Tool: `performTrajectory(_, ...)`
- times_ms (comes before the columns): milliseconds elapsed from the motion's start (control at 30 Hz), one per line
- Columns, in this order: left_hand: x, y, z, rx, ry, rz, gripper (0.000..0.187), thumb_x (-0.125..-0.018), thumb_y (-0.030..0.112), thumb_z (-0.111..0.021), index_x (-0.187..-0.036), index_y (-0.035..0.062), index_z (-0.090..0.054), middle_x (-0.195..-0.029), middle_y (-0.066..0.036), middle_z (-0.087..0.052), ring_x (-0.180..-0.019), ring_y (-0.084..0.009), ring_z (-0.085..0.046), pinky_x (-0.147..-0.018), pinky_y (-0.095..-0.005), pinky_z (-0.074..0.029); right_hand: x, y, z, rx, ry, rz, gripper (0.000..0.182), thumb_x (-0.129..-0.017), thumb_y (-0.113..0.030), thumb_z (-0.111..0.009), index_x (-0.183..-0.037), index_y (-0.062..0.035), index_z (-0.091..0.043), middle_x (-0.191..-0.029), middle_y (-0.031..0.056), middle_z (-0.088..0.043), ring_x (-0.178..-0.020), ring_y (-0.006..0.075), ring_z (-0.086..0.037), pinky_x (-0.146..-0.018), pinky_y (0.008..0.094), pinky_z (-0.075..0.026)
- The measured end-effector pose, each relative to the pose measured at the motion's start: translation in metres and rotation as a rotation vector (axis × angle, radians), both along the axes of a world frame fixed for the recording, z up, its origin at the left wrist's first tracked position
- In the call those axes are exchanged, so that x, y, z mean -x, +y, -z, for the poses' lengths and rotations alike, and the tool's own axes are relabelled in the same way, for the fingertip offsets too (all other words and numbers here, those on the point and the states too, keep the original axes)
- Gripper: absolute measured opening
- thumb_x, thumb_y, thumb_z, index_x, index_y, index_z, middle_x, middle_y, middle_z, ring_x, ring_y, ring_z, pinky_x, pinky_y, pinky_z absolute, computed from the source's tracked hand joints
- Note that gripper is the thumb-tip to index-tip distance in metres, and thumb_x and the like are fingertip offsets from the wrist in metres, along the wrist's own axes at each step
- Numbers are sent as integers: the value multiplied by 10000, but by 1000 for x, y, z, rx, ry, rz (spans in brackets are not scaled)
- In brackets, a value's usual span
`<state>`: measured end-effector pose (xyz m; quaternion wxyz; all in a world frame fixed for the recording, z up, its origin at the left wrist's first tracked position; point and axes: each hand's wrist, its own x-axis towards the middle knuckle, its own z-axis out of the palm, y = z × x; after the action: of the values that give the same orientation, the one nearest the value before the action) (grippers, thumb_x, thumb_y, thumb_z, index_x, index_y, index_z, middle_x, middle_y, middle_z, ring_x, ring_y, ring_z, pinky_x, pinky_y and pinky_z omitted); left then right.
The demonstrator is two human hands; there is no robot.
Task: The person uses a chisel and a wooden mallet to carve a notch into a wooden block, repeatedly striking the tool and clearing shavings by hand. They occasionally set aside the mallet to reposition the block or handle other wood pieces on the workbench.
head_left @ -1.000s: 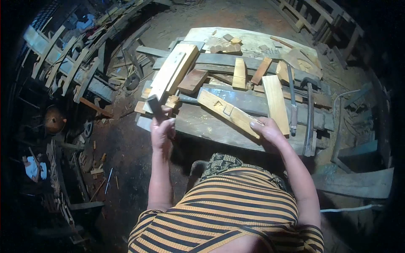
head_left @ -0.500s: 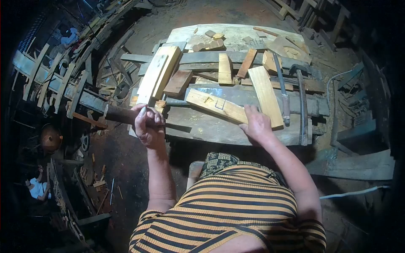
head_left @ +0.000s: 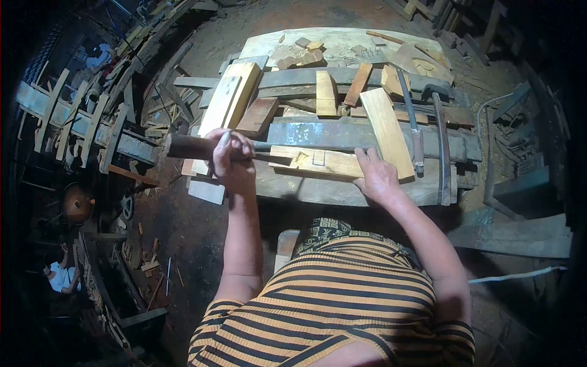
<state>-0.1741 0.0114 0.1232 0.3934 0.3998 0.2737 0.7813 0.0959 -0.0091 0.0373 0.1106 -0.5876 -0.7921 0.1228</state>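
My left hand (head_left: 232,153) is closed round the dark wooden handle (head_left: 189,147) of a tool. Its thin dark blade points right, reaching the left end of a pale wood block (head_left: 333,162). This block lies crosswise near the bench's front edge, with a notch and a pencilled rectangle on it. My right hand (head_left: 377,174) presses on the block's right end, fingers closed on it. Just behind that hand a longer pale board (head_left: 388,131) lies aslant.
On the bench (head_left: 342,191) are a thick pale beam (head_left: 227,98), a brown block (head_left: 258,116), a handled metal tool (head_left: 417,150), a hammer-like tool (head_left: 439,140) and small offcuts (head_left: 326,92). Two people (head_left: 62,276) (head_left: 98,56) are at the far left.
The left hand has moved right and up with the tool, bringing its blade to the block. The pale block has turned to lie more nearly level, its left end lower.
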Motion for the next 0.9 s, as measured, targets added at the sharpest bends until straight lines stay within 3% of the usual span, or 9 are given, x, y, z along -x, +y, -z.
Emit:
performTrajectory(267, -8, 26, 19, 86, -154, 34, 186, -802, 153, -614, -933, 64, -516, -611, -18, -464, -480, -135, -482, -440, -260, -410, -1, 0, 1, 24, 6, -2, 738, -671, -233, -771, -1294, -93, -401, -1065, 148, -494, -848, 353, -612, -699, 447, -519)
performTrajectory(367, -2, 31, 27, 137, -116, 40, 151, -860, 205, -549, -918, 68, -524, -630, -7, -478, -524, -133, -505, -443, -274, -417, -1, 0, 1, 16, 18, 0, 737, -675, -229, -766, -1299, -94, -399, -1077, 144, -495, -851, 355, -611, -708, 450, -516)
performTrajectory(500, -5, 35, 26, 149, -141, 32, 136, -857, 202, -563, -895, 85, -507, -618, -2, -474, -520, -129, -508, -430, -258, -411, -1, 0, 0, 24, 24, 1, 735, -681, -229, -761, -1304, -95, -395, -1090, 144, -492, -854, 357, -610, -714, 452, -514)
performTrajectory(733, -22, 39, 19, 170, 49, -138, 156, -844, 165, -616, -866, 87, -483, -613, 13, -452, -482, -92, -486, -390, -216, -386, -1, 0, 1, 40, 12, 3, 737, -689, -241, -756, -1310, -99, -387, -1094, 150, -489, -858, 357, -609, -715, 456, -510)
performTrajectory(833, -30, 42, 18, 148, 260, -242, 149, -850, 171, -619, -870, 88, -496, -630, 23, -447, -496, -75, -473, -425, -213, -380, 0, 0, -2, 67, 27, 9, 728, -692, -240, -752, -1306, -96, -388, -1103, 161, -484, -878, 360, -605, -736, 460, -505)
performTrajectory(900, -20, 59, 33, 279, 100, -146, 135, -862, 176, -615, -854, 136, -486, -637, 50, -431, -500, -60, -433, -462, -224, -349, -3, 0, 1, 77, 38, 6, 721, -697, -241, -747, -1303, -93, -385, -1111, 171, -480, -901, 367, -599, -759, 464, -499)
